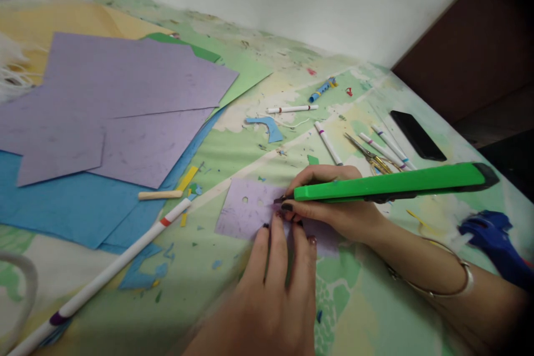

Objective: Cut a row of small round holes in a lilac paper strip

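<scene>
A small purple paper piece [240,214] lies on the patterned tablecloth, with a small hole in its left part. My left hand [279,283] lies on its lower edge, fingers stretched out and slightly apart, their tips on the paper. My right hand [334,206] is closed round a green utility knife [387,183]. The knife's tip meets the paper just above my left fingertips, its body pointing right. My right fingers hide part of the front end of the knife, and both hands cover the middle of the paper.
Large purple sheets [125,78] and blue sheets [62,206] lie at the left, near a long white stick [120,261] and a wooden stick [161,194]. Rightward are gold scissors [373,160], several markers, a black phone [418,135] and a blue glue gun [492,236]. Paper scraps are scattered about.
</scene>
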Motion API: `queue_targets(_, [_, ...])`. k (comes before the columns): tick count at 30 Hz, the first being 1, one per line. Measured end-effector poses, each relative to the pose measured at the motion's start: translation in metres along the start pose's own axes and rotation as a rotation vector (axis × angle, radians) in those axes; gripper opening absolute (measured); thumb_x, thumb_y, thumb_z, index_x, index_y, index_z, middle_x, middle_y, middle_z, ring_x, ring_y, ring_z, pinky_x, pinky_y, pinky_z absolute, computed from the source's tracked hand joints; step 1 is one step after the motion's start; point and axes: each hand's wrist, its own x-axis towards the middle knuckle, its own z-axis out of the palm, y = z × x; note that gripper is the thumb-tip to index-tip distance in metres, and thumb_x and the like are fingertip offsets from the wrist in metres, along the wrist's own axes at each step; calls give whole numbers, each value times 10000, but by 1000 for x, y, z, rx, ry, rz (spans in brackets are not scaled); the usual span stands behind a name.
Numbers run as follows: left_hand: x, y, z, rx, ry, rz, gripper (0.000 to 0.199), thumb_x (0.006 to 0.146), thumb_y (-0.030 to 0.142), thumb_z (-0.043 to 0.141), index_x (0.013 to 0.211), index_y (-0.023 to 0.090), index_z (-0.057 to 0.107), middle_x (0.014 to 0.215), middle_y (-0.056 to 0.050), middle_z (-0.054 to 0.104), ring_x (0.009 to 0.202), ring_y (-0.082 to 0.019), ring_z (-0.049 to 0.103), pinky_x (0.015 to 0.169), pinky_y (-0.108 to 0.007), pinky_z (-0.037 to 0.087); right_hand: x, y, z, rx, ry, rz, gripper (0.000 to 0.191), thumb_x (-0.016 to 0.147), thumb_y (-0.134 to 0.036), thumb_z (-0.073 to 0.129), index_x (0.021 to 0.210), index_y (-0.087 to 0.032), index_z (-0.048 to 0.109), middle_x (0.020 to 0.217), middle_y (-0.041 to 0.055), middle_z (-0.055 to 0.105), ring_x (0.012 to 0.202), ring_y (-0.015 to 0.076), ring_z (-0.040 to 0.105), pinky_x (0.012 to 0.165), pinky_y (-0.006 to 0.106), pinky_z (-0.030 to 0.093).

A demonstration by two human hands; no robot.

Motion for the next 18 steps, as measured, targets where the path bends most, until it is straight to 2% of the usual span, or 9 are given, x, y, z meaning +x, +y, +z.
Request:
queue_targets(12, [-2, 1, 0, 4, -6, -8, 517, 812, 288, 482, 1246, 13, 551, 1245, -200, 616, 1085, -418, 593, 915, -502, 411, 0, 0, 1, 29, -8, 3, 89, 744, -205, 755, 777, -164, 683, 721, -6, 716, 649, 95, 682, 561, 135, 527])
queue_targets(18, [-1, 1, 0, -8, 4, -8, 514, 807, 239, 450, 1247, -9, 543, 1249, -212, 608, 1086, -426, 592, 927, -514, 384, 0, 2, 1, 2, -24, -51, 83, 746, -184, 750, 785, -162, 679, 713, -7, 716, 645, 89, 675, 570, 134, 521])
